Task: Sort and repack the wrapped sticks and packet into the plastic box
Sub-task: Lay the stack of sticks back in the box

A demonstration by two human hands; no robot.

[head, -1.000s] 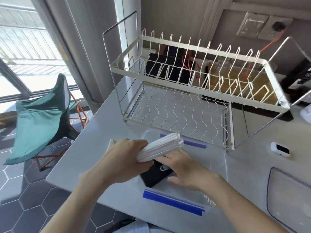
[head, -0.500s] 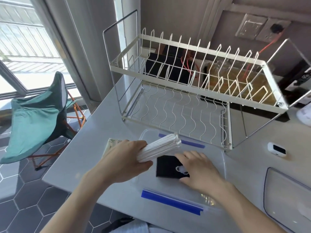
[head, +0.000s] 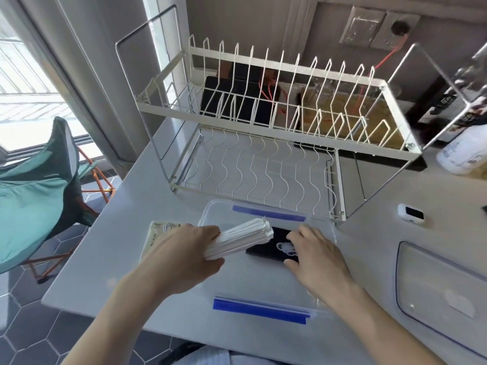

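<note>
A clear plastic box (head: 210, 214) with blue clips sits at the table's near edge. My left hand (head: 184, 255) is shut on a bundle of white wrapped sticks (head: 242, 239), held over the box's left side. A black packet (head: 268, 250) with a white design lies inside the box. My right hand (head: 316, 255) rests on its right end, fingers pressing it down. A pale printed packet (head: 158, 230) lies on the table left of the box, partly hidden by my left hand.
A white wire dish rack (head: 263, 143) stands just behind the box. The box's clear lid (head: 442, 291) lies at the right, with a small white device (head: 411, 213) beyond it and a white bottle (head: 463, 154) at far right. The table edge drops off left beside a green chair (head: 34, 191).
My right hand has slid the black packet farther back and to the right inside the box. The left hand keeps the stick bundle in about the same place.
</note>
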